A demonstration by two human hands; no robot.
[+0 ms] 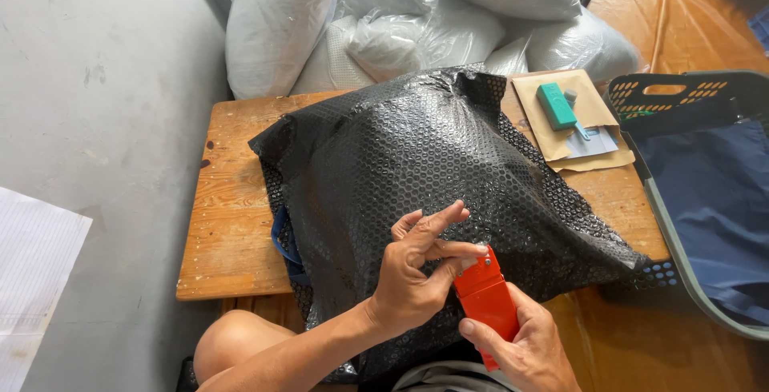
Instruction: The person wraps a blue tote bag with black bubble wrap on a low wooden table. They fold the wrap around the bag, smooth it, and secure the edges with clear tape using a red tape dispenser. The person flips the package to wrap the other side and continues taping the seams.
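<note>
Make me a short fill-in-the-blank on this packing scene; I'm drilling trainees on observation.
1. The right hand holds a small tool coloured ____.
2. The left hand touches the tool's ____ end.
3. The black bubble-wrap bag lies on a ____ table.
4. A green device rests on a brown ____.

Missing words: red; top; wooden; envelope

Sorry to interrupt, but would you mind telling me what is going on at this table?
A seated person holds a small red tool in the right hand, while the left hand pinches at its top end. Both hands work over a bulging black bubble-wrap package lying on a wooden table.
</note>
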